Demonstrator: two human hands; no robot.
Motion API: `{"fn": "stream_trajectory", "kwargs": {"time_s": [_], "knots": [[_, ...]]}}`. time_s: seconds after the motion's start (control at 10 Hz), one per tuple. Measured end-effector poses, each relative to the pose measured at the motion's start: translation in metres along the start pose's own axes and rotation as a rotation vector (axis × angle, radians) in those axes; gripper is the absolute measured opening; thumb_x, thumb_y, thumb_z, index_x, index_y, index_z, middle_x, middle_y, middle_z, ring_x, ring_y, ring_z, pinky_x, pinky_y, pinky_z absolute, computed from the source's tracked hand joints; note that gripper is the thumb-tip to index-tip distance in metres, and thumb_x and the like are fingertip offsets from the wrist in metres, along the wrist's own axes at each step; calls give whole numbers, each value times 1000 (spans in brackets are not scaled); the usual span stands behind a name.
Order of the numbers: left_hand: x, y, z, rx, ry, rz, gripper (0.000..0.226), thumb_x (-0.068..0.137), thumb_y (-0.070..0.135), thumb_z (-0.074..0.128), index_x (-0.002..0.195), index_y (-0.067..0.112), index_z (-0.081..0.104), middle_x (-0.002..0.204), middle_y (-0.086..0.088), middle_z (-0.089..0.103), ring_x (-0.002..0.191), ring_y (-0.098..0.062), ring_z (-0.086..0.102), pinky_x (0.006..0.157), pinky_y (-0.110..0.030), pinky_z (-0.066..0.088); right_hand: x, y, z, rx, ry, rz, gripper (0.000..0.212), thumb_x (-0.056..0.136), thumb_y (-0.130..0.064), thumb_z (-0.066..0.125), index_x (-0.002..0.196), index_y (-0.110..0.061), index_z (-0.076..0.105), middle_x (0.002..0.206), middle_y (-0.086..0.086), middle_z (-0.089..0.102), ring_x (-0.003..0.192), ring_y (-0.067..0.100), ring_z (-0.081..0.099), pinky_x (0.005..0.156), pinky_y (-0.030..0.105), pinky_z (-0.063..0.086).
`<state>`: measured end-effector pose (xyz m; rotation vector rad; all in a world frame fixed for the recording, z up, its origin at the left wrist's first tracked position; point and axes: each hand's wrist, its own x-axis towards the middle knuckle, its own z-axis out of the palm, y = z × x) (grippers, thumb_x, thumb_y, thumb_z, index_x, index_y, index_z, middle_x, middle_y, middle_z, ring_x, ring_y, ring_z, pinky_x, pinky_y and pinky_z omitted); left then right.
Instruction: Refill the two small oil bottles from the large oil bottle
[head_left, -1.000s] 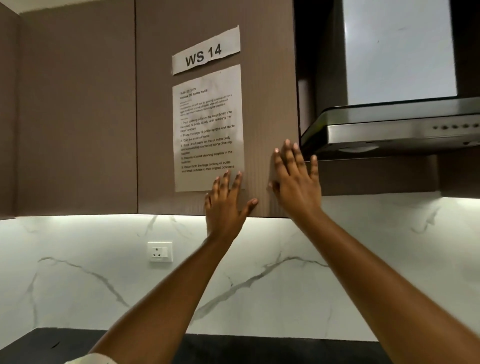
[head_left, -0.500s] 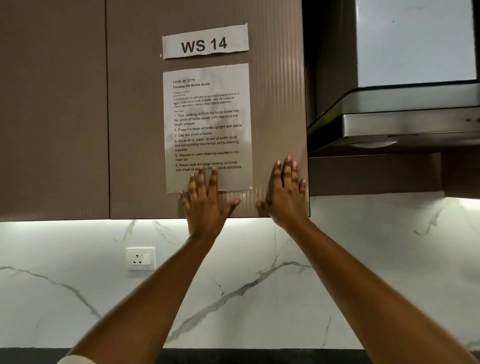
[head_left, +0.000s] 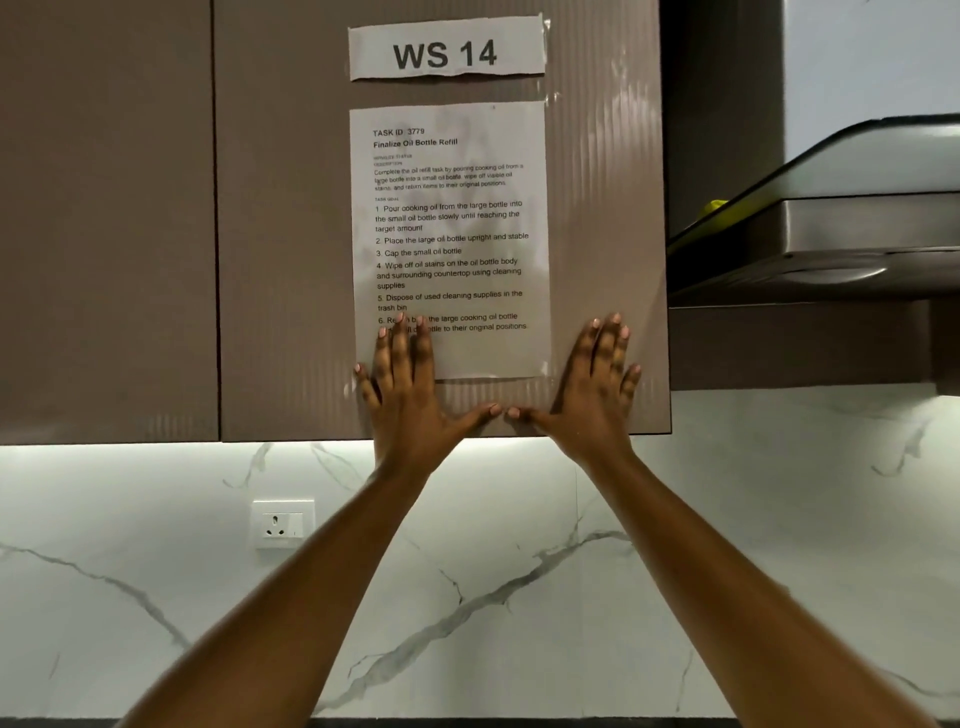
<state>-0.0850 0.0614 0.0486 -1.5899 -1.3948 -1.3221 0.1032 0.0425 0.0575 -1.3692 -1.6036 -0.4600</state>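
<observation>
a brown cabinet door (head_left: 104, 234) fills the far left, above a white marble wall (head_left: 156, 623) that carries a white socket (head_left: 283, 524). the left hand (head_left: 408, 395) lies flat on the next door (head_left: 280, 234), fingers straight and pointing up. its fingertips cover the lower left corner of a printed sheet (head_left: 452, 234) and hide part of the last line. the sheet is taped upright, its long side vertical, under a strip label (head_left: 447, 52) reading "ws 14". the right hand (head_left: 592, 400) is also spread flat on the door, fingers up, just beside the sheet's lower right corner. neither hand holds anything. both thumbs point inward along the door's bottom edge, and their tips almost meet.

on the far right a steel range hood (head_left: 831, 249) juts out, with something small and yellow (head_left: 716, 208) on its top edge.

the oil bottles do not show in this view, so i cannot tell where they stand or which way they point.

half a second ago the thumbs were clearly apart. since then the right hand has drawn nearer to the sheet.
</observation>
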Motion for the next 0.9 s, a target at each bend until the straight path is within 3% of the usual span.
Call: {"fn": "stream_trajectory", "kwargs": {"time_s": [0.6,0.8,0.9], "knots": [[-5,-13,18,44,90,113,111,71,88,29,151,13,15,158,-13,20,145,-33,17,112,-63,14,2,-8,-3,18,-23,105,141,58,-66,72,146,-13,-23,154,6,-30,141,24,-28,111,54,-8],[-6,-15,10,43,11,135,107,74,84,32,152,13,12,160,-11,15,146,-29,9,112,-61,7,-3,-15,-9,37,-11,129,136,61,-63,73,148,-13,-18,156,6,-25,143,24,-23,112,54,-6],[-28,-22,10,-3,-16,128,102,78,74,46,152,15,8,160,-11,12,147,-30,7,113,-56,-2,-19,-20,-4,7,39,105,123,69,-60,69,150,-11,-10,158,9,-15,145,28,-14,113,53,-1]]}}
